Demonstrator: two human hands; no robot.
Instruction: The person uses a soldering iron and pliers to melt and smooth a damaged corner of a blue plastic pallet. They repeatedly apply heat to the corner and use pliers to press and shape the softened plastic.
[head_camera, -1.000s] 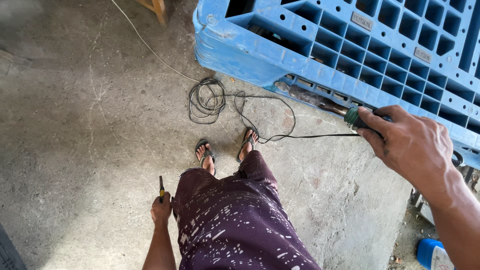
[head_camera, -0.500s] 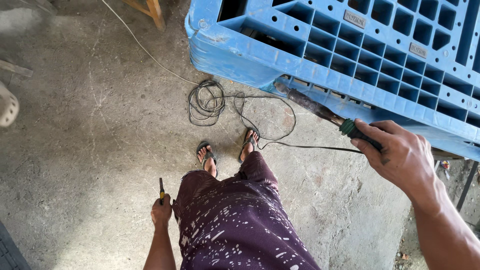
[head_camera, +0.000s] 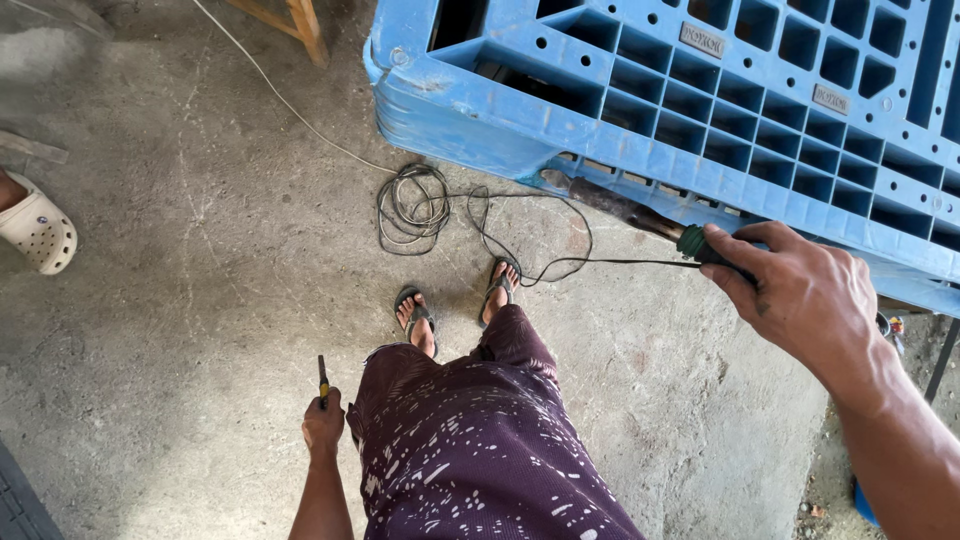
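Head view: the person stands on a concrete floor (head_camera: 180, 300), seen from above, in flip-flops and dark spattered trousers. The right arm reaches forward and to the right, forearm extended, wrist about level. The right hand (head_camera: 800, 295) is closed around the green handle of a soldering iron (head_camera: 640, 215); its dark, rust-coloured shaft points left, with the tip at the lower edge of a blue plastic pallet (head_camera: 700, 110). A thin black cord (head_camera: 520, 240) runs from the handle to a loose coil on the floor, just ahead of the feet. The left arm hangs straight down at the side. The left hand (head_camera: 323, 425) is clenched on a small screwdriver (head_camera: 322, 378), shaft pointing forward. At the left edge, another person's foot in a pale clog (head_camera: 38, 232).
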